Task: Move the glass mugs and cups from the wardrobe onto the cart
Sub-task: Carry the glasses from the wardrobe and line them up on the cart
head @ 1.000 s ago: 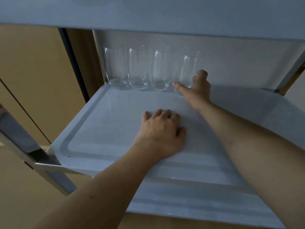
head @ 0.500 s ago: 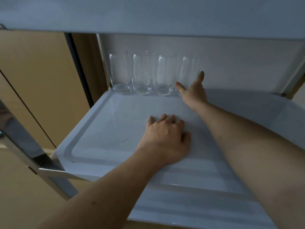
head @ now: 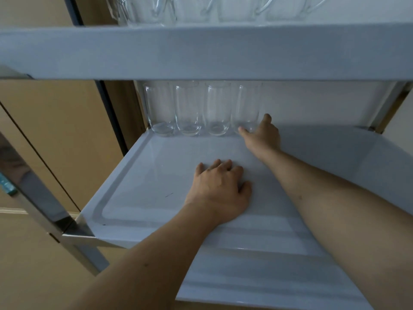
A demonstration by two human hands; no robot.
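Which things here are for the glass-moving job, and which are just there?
For the job:
- four tall glasses in a row at the back of the cart shelf
- glass mugs on the shelf above
- right hand, fingers around the rightmost glass
- left hand, resting flat on the shelf

Just there:
- metal cart frame
- tan wall panel

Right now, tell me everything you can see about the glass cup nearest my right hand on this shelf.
The rightmost glass cup is a tall, clear tumbler with no handle, a rounded lower body and a thick base. It stands upright at the back of the white shelf, against the rear wall, last in a row of four like cups and close beside its left neighbour. It looks empty. The right hand is at its base, thumb in front and a finger along its right side, seemingly touching it. The shelf above hides its rim.
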